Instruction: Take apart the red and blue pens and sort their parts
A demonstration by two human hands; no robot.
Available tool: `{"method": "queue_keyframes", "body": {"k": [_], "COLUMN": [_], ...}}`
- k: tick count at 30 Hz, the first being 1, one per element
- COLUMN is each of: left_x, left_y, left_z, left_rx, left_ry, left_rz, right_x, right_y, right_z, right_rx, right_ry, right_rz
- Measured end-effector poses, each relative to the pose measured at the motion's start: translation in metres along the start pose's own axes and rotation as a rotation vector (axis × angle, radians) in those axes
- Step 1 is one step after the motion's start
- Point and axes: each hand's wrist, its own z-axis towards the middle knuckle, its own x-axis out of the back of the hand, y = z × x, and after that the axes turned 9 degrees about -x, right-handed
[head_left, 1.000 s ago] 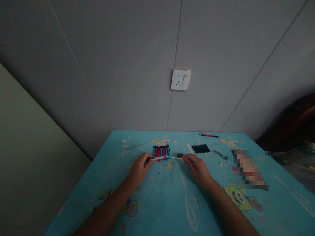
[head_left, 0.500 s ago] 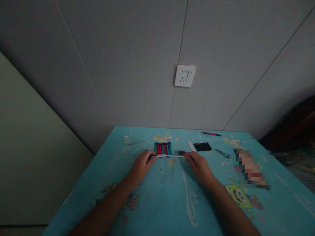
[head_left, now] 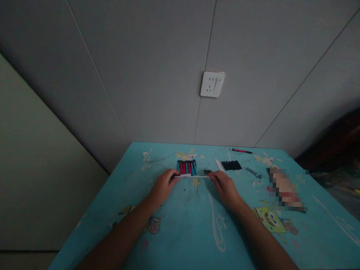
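Note:
My left hand [head_left: 163, 187] and my right hand [head_left: 226, 188] are closed, pinching opposite ends of a slim white pen refill [head_left: 199, 176]. It is held level above the table, thicker and whiter on the left, thin on the right. Something dark shows at my left fingertips; whether it is a separate part I cannot tell. Just behind it lies a row of red and blue pen barrels [head_left: 187, 167] with black ends. Close to my right fingertips are small dark pieces [head_left: 207, 172]. Thin white sticks [head_left: 219, 164] lie beyond that hand, beside a row of black tubes [head_left: 231, 165].
Farther right are small grey pieces [head_left: 253, 173], small white pieces [head_left: 256, 181] and a blurred-out flat item [head_left: 286, 190]. A red and black pen [head_left: 241, 151] lies near the back edge. A wall with a socket [head_left: 212, 84] rises behind the blue table [head_left: 179, 237].
The view has tilted slightly downward, so the table's front edge now shows. Both hands keep their hold on the white refill, with hardly any movement.

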Motion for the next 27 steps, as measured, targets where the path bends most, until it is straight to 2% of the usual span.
{"method": "queue_keyframes", "body": {"k": [7, 11, 17, 27], "left_x": [-0.003, -0.002, -0.002, 0.007], "left_y": [-0.003, 0.001, 0.013, 0.030], "left_z": [-0.001, -0.001, -0.004, -0.008], "left_rx": [-0.021, -0.031, -0.138, -0.320], "left_ry": [-0.008, -0.034, -0.157, -0.385], "left_rz": [0.018, 0.028, 0.071, 0.180], "right_x": [0.002, -0.002, -0.010, -0.004], "right_y": [0.015, 0.008, -0.010, -0.014], "right_z": [0.003, 0.001, -0.005, -0.006], "right_rx": [0.031, 0.055, 0.091, 0.174], "right_ry": [0.041, 0.003, -0.031, -0.046], "right_rz": [0.000, -0.003, 0.022, 0.079]}}
